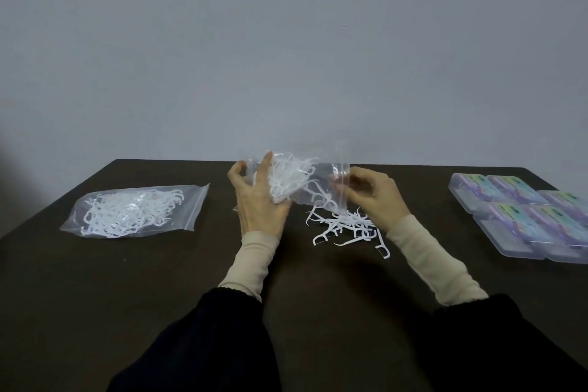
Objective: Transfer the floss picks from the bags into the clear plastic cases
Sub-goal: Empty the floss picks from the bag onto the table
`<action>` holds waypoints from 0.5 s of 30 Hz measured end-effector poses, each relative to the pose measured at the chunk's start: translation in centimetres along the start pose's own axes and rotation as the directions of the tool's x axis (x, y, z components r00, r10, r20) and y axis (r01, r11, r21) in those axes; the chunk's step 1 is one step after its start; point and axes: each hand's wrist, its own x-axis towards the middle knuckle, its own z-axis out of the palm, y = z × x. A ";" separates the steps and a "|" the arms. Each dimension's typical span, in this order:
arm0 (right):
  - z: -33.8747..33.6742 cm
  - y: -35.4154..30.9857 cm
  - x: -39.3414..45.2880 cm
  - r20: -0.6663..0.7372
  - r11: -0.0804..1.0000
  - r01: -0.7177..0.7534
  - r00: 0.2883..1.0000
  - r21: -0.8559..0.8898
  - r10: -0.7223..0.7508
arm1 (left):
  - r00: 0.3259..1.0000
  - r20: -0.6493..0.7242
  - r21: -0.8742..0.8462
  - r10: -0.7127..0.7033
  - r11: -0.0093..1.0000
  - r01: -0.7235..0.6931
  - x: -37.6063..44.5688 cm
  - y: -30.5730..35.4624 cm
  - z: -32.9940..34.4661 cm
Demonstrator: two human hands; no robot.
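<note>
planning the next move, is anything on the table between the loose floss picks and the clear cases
Nothing visible lies on the bare dark table between the loose floss picks and the clear cases at the right. Only the right hand and its sleeve, holding the open bag with the left hand, cross that path.

Lighting: dim, even, diffuse; source not visible. Wall (286, 41): flat grey, darkening at the left edge. Counter (159, 280): dark, matte, without glare. Shadows: soft, faint. Glare: slight sheen on the clear bags (133, 210). Sharpness: soft overall; fine detail smeared. Distortion: wide-angle, counter edges splay outward toward the corners.
</note>
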 end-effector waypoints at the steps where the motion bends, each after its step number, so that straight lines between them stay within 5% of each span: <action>1: 0.2 -0.1 -0.1 0.015 0.999 -0.021 1.000 0.035 0.021 | 1.000 0.013 -0.004 0.025 1.000 -0.025 -0.1 0.2 0.1; 7: -1.0 -0.7 -0.2 0.033 0.989 -0.036 0.999 0.143 0.032 | 0.973 0.155 0.056 0.174 0.981 -0.184 -0.1 -0.5 0.9; 15: -1.3 -1.5 -0.2 0.127 0.982 -0.025 0.992 0.189 0.001 | 0.982 0.162 0.101 0.100 0.988 -0.118 -0.1 -0.3 0.4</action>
